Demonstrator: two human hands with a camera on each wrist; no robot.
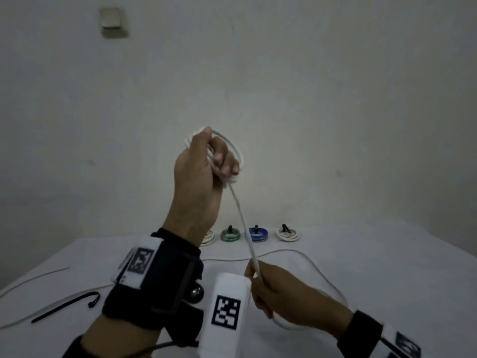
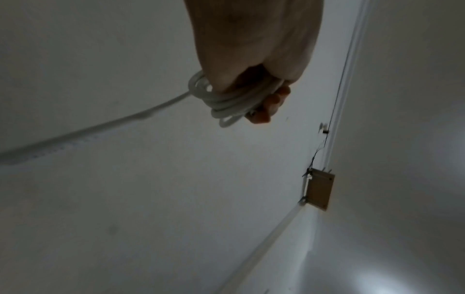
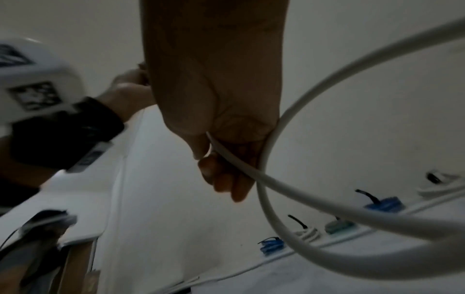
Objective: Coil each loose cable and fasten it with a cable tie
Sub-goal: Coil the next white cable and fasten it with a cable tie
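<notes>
Left hand (image 1: pixel 200 171) raised high before the pale wall, fingers curled round several loops of thin white round cable (image 1: pixel 241 215), coil wound about the fingers. From there a taut run slanting down to the right hand (image 1: pixel 281 293), pinched between thumb and curled fingers just above the white-covered worktop (image 1: pixel 387 267). Beyond the right hand, slack cable arcing out over the cloth and trailing back leftward. Along the far edge by the wall, a row of finished coils with black ties: white coil (image 1: pixel 287 234), blue coil (image 1: pixel 258 234), green coil (image 1: pixel 230 234), another white one partly hidden behind the left wrist. At near left, a loose black plastic cable tie (image 1: pixel 67 306) lying flat beside another white cable strand (image 1: pixel 33 277). Small grey box (image 1: pixel 111 18) mounted high on the wall.
</notes>
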